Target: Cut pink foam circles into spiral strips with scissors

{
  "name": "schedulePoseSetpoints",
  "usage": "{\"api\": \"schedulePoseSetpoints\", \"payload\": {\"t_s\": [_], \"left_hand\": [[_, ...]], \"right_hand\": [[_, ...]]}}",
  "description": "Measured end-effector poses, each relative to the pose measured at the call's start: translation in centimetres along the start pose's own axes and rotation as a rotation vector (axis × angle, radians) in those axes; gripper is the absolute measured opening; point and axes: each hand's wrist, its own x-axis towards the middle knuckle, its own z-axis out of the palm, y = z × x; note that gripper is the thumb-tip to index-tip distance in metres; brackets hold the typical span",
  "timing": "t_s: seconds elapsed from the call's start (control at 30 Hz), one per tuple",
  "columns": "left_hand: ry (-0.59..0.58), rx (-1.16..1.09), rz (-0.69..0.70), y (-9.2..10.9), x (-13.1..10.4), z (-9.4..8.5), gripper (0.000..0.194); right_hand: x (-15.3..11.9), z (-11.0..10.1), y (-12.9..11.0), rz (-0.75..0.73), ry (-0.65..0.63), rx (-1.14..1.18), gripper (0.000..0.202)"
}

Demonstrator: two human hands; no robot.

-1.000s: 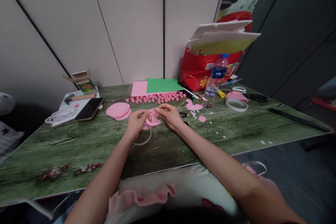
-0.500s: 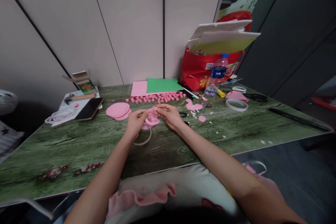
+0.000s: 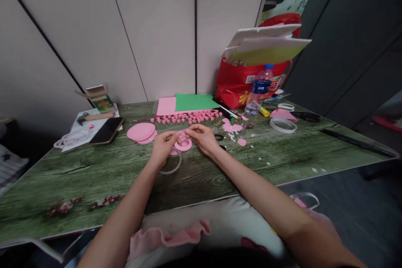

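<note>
Between my fingertips a curled pink paper spiral [image 3: 183,144] is pinched, with a loop of it hanging below. My left hand [image 3: 163,146] closes on its left side, and my right hand [image 3: 203,137] on the right. Under my left wrist lies a roll of tape [image 3: 179,162], partly hidden. Black scissors handles [image 3: 219,137] peek out beside my right hand. To the left rests a stack of pink paper circles [image 3: 141,132]. Rows of small rolled pink paper flowers [image 3: 188,117] stand behind my hands.
Pink scraps [image 3: 231,126] and white bits are scattered at right, near another tape roll [image 3: 283,125]. A water bottle [image 3: 259,92] stands before a red bag [image 3: 234,79]. At left are a phone [image 3: 106,130], a hammer [image 3: 97,117] and a string of beads [image 3: 73,137].
The hanging part of the pink paper has turned and now shows as a rounder ring with an opening. Both hands stay almost in place.
</note>
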Motion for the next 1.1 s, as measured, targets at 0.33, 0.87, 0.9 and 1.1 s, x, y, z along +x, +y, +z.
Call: {"api": "schedulePoseSetpoints", "payload": {"t_s": [0.33,0.87,0.9,1.1], "left_hand": [[0.022,0.000,0.011,-0.41,0.23,-0.13,0.026],[0.014,-0.001,-0.018,0.03,-0.05,-0.01,0.025],[0.012,0.001,-0.019,0.09,-0.06,0.00,0.025],[0.020,0.015,0.008,0.12,0.02,-0.02,0.025]], "right_hand": [[0.12,-0.05,0.07,0.029,-0.032,0.054,0.023],[-0.08,0.13,-0.06,0.029,-0.020,0.029,0.022],[-0.08,0.14,-0.07,0.019,-0.020,0.028,0.022],[-0.01,0.25,-0.09,0.036,-0.017,0.083,0.022]]}}
